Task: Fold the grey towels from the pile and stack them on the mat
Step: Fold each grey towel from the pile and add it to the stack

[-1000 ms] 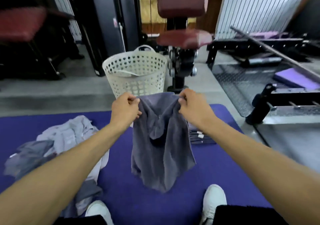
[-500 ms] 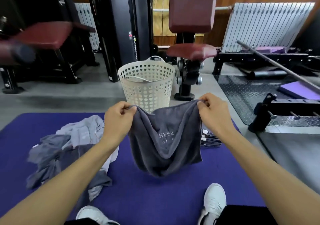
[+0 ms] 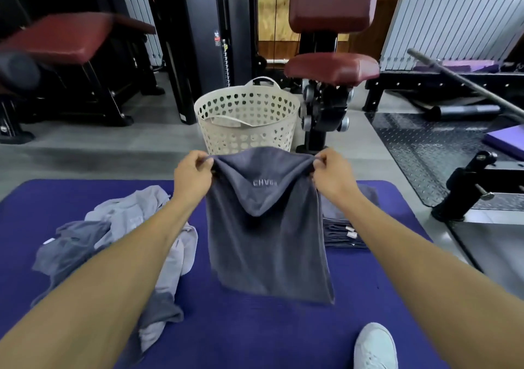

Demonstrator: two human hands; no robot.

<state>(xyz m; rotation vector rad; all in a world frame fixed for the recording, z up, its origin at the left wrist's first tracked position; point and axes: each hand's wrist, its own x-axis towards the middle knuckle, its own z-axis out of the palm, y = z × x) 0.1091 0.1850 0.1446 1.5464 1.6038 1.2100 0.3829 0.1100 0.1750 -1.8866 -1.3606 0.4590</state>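
Basket [image 3: 246,121] behind grey towel [image 3: 266,241] holds a strap-like piece.

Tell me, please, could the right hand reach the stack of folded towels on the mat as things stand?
Probably yes: the folded stack lies just under the right hand with nothing between, but that hand is pinching the held towel, so it would have to let go first.

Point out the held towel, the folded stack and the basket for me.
held towel [image 3: 266,243], head view, middle of the hanging cloth.
folded stack [image 3: 340,235], head view, edges of the layered towels, right of the held one.
basket [image 3: 246,134], head view, front wall with the heart-shaped holes.
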